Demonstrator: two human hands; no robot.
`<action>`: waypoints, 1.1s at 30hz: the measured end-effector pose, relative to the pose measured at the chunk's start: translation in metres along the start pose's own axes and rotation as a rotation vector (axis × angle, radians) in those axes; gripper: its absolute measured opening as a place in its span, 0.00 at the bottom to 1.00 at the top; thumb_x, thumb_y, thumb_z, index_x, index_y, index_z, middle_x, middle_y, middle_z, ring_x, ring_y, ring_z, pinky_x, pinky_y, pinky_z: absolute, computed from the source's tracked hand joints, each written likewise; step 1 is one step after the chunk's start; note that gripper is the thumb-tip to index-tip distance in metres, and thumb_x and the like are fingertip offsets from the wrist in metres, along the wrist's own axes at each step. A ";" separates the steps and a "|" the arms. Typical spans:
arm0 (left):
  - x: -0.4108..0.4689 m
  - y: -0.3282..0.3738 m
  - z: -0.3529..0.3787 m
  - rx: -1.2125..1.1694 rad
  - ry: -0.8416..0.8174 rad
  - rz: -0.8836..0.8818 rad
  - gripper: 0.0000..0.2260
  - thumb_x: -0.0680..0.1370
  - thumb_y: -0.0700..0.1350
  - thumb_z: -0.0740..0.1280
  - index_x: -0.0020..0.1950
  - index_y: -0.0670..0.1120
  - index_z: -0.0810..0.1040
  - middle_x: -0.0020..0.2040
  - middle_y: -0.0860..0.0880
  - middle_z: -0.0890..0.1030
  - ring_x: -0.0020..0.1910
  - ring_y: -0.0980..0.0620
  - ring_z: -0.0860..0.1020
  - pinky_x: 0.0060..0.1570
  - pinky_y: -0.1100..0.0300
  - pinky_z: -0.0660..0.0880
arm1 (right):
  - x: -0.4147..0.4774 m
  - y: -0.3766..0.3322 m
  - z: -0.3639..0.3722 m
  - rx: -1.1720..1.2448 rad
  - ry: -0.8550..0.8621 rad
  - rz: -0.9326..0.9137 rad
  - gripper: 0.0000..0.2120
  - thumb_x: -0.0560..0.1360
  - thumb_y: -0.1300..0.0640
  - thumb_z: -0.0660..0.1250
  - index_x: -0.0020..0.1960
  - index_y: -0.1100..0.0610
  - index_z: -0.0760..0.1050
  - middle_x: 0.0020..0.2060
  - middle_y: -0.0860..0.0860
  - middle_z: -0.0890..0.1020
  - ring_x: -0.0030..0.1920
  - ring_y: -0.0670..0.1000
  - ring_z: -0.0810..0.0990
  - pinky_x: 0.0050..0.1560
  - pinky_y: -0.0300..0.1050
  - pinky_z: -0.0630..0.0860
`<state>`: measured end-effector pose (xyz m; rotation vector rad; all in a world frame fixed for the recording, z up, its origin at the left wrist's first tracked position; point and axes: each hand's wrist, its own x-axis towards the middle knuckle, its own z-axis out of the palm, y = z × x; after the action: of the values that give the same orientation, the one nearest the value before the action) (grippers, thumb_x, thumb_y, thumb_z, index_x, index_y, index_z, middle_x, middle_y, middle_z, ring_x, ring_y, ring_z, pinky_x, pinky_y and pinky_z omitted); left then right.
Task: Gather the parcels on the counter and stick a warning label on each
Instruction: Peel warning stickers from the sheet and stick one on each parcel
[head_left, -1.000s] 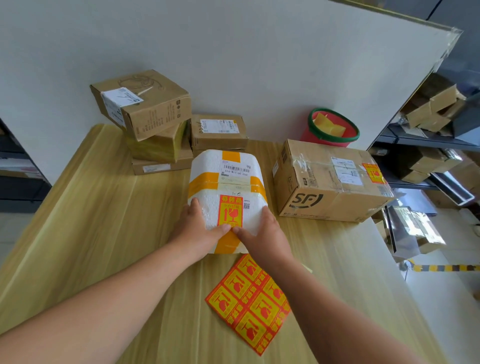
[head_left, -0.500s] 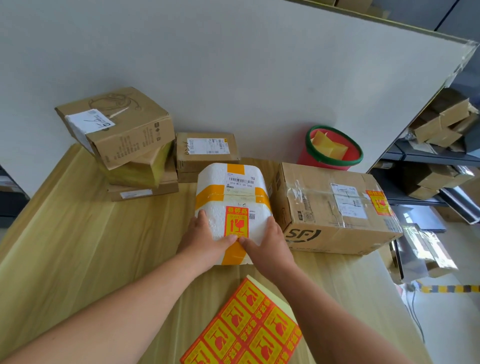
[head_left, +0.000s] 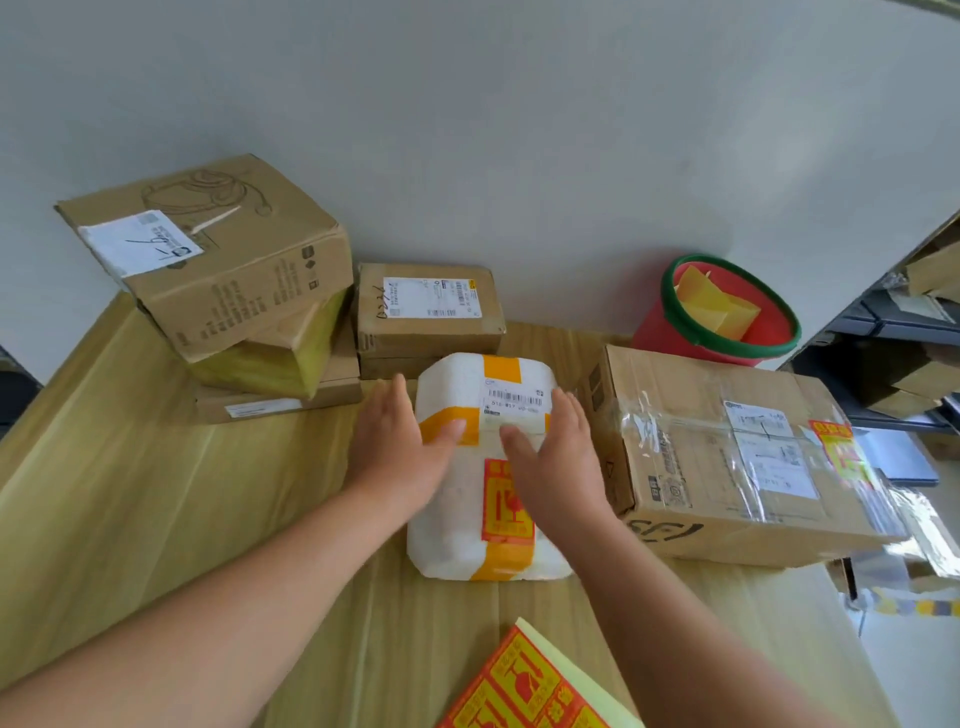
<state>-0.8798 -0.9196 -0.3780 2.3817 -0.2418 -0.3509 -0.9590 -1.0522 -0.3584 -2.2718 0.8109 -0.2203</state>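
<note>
A white foam parcel (head_left: 457, 540) with yellow tape lies on the wooden counter (head_left: 156, 509), a red-and-yellow warning label (head_left: 506, 501) stuck on its top. My left hand (head_left: 397, 449) rests flat on its left side, fingers spread. My right hand (head_left: 553, 465) lies flat on its top right, partly covering the label. A sheet of warning labels (head_left: 524, 686) lies at the near edge. To the right stands a large cardboard box (head_left: 717, 467) bearing its own warning label (head_left: 841, 452).
A stack of three cardboard boxes (head_left: 234, 291) stands at the back left, a smaller stack of two boxes (head_left: 428, 312) behind the foam parcel. A red bucket (head_left: 722, 312) with a green rim sits back right. Shelves with boxes (head_left: 914, 322) are at the right.
Both hands slid from the parcel's near edge up along its top and sides. The view shifted closer and lower, so the label sheet now sits at the bottom edge.
</note>
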 end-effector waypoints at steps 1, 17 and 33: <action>0.016 0.002 -0.005 0.021 0.036 -0.004 0.39 0.76 0.62 0.60 0.78 0.48 0.44 0.78 0.47 0.46 0.77 0.48 0.47 0.73 0.50 0.50 | 0.016 -0.008 0.000 0.005 0.001 -0.007 0.33 0.78 0.46 0.62 0.77 0.55 0.52 0.76 0.50 0.56 0.75 0.50 0.54 0.70 0.46 0.57; 0.146 0.001 -0.002 -0.101 0.149 -0.238 0.34 0.74 0.49 0.69 0.74 0.43 0.54 0.71 0.44 0.64 0.68 0.43 0.67 0.64 0.46 0.70 | 0.181 -0.028 0.042 -0.157 -0.219 0.145 0.10 0.77 0.49 0.60 0.50 0.57 0.69 0.38 0.50 0.76 0.34 0.49 0.75 0.31 0.43 0.70; 0.093 0.066 -0.034 -0.244 0.216 0.083 0.34 0.77 0.48 0.66 0.77 0.50 0.50 0.74 0.50 0.63 0.70 0.49 0.66 0.65 0.53 0.68 | 0.134 -0.026 -0.039 0.079 0.204 -0.093 0.05 0.77 0.54 0.62 0.50 0.45 0.72 0.37 0.36 0.76 0.40 0.41 0.76 0.36 0.40 0.70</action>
<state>-0.7864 -0.9716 -0.3259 2.1405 -0.1856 -0.0765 -0.8550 -1.1419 -0.3217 -2.2391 0.7855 -0.5247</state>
